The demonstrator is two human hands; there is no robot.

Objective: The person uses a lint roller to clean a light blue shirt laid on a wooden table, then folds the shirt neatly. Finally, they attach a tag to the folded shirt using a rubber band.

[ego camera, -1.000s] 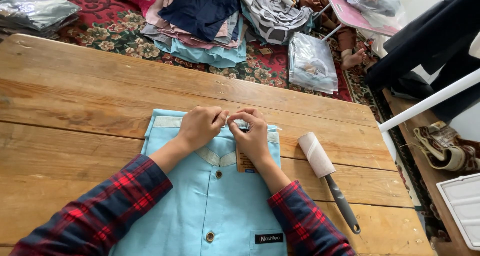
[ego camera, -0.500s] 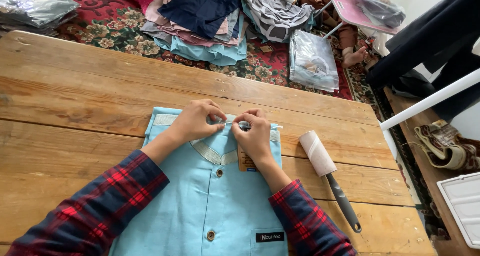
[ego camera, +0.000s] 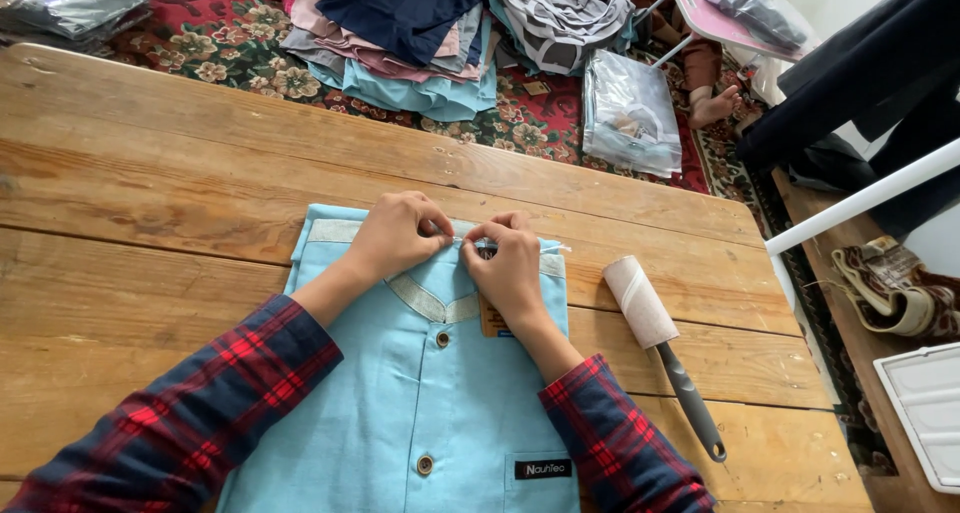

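Note:
A folded light blue shirt (ego camera: 420,393) with brown buttons and a small dark label lies on the wooden table (ego camera: 150,203). My left hand (ego camera: 400,235) and my right hand (ego camera: 508,265) meet at the shirt's collar, fingers pinched on the fabric at the top edge. A small brown tag shows under my right wrist. Both arms wear red and dark plaid sleeves.
A lint roller (ego camera: 660,348) with a grey handle lies on the table right of the shirt. Beyond the far edge, piles of folded clothes (ego camera: 400,33) and a plastic-wrapped garment (ego camera: 630,113) sit on a patterned carpet. Shoes (ego camera: 895,288) and a white tray (ego camera: 925,408) are at right.
Both hands stayed at the collar; the fingers shifted slightly, pinching closer together at the top edge. The shirt has not moved.

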